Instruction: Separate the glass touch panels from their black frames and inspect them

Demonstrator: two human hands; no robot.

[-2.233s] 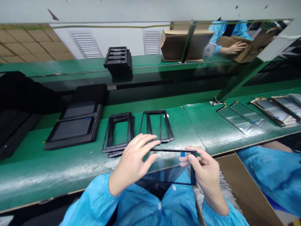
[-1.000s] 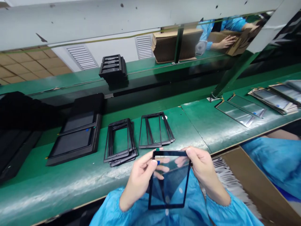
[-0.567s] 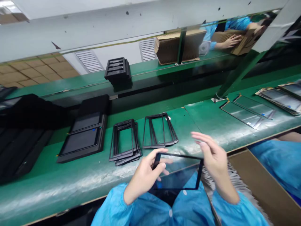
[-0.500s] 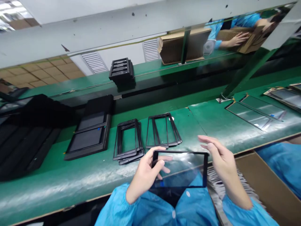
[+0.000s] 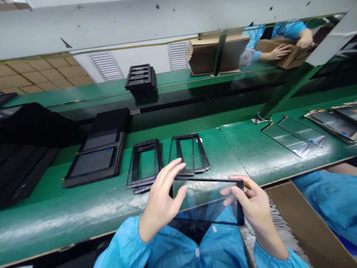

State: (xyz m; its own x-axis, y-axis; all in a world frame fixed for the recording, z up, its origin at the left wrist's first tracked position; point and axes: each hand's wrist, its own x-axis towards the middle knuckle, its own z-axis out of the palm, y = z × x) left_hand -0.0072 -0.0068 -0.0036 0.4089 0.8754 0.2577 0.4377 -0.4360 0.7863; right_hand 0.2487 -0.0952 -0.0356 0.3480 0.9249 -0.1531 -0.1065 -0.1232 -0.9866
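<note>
A clear glass touch panel with a black border [image 5: 208,201] is up in front of my chest, above the bench's front edge. My right hand [image 5: 249,203] grips its right end, thumb on the near face and fingers showing through the glass behind. A small orange tab sticks out by those fingers. My left hand [image 5: 164,193] is at the panel's left end with thumb and fingers spread apart, covering part of that end; whether it touches the border I cannot tell. Beyond the hands lie two loose stacks of black rectangular frames [image 5: 129,175] on the green bench.
At left, dark screens [image 5: 92,163] rest on a black foam block, beside more black foam [image 5: 30,160]. Glass panels [image 5: 290,137] lie at right. A green post [image 5: 284,93] rises from the bench. Below right is a cardboard box [image 5: 304,219]. A co-worker's hands [image 5: 279,52] touch cardboard dividers across the line.
My right hand has closed on the panel's right end. The left hand has let go of the left end and spread its fingers. The view has shifted slightly.
</note>
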